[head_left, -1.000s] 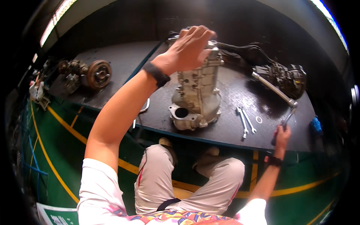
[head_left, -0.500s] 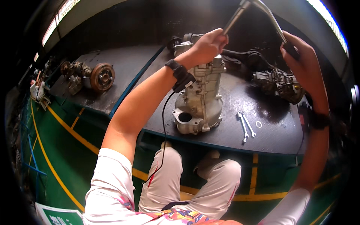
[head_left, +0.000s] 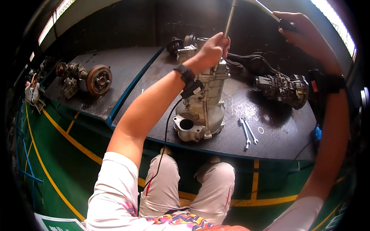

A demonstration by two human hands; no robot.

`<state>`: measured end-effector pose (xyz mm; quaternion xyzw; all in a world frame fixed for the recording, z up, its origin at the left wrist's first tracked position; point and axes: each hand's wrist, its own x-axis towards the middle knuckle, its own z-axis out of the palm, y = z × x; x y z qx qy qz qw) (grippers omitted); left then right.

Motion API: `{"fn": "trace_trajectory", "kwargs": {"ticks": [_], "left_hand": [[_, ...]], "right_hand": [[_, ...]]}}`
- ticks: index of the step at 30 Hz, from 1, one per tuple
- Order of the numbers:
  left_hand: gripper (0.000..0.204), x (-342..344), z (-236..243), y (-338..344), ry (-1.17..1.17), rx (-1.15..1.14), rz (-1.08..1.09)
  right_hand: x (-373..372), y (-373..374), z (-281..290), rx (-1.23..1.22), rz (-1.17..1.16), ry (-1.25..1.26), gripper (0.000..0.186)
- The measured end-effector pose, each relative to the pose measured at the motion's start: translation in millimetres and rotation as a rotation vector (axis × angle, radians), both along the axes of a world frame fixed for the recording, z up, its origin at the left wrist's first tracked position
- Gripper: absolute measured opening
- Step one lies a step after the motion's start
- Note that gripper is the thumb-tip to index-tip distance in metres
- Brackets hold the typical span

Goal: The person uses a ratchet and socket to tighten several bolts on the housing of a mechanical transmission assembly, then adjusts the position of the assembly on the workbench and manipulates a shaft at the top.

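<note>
A tall silver gearbox housing [head_left: 204, 104] stands upright on the dark checker-plate bench [head_left: 277, 134]. My left hand [head_left: 212, 50] is closed around the lower part of a metal extension shaft [head_left: 229, 17] that rises from the top of the housing. My right hand [head_left: 302, 32] is raised high at the upper right and grips the black end of the long wrench handle [head_left: 269, 11] joined to that shaft. A black band with a cable sits on my left wrist.
Two spanners [head_left: 248, 132] and a small ring [head_left: 261, 130] lie on the bench right of the housing. A second dark gear assembly [head_left: 283, 89] sits farther right. A brake disc hub [head_left: 98, 79] rests on the left bench. Green floor with yellow lines lies below.
My right hand lifted the long wrench from the bench's right edge up above the housing. My left hand moved from the housing top onto the shaft.
</note>
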<state>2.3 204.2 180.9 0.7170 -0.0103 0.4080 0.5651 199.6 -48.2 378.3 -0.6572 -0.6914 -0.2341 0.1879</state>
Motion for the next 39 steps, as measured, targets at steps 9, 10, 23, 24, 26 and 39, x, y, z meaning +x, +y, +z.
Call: {"fn": "trace_trajectory", "kwargs": {"ticks": [9,10,23,24,26,39], "left_hand": [[0.028,3.1,8.8,6.5,0.04,-0.24,-0.028],[0.026,4.9,7.1,13.4,-0.02,-0.245,-0.05],[0.02,-0.2,-2.2,18.6,-0.122,-0.242,-0.139],[0.02,-1.9,-1.8,18.2,-0.13,-0.236,-0.139],[0.023,-1.1,-4.2,16.9,-0.107,-0.245,-0.142],[0.023,-6.9,-0.1,4.6,-0.069,-0.078,-0.224]], "right_hand": [[-20.7,44.4,1.4,0.072,0.107,-0.171,0.051],[-33.9,45.8,2.8,0.076,0.106,-0.176,0.051],[-15.3,71.3,12.0,0.156,0.013,-0.367,0.044],[-5.1,81.4,9.6,0.189,0.001,-0.41,0.043],[22.8,106.7,0.3,0.295,-0.043,-0.532,0.043],[44.3,114.7,-1.9,0.329,0.008,-0.501,0.034]]}}
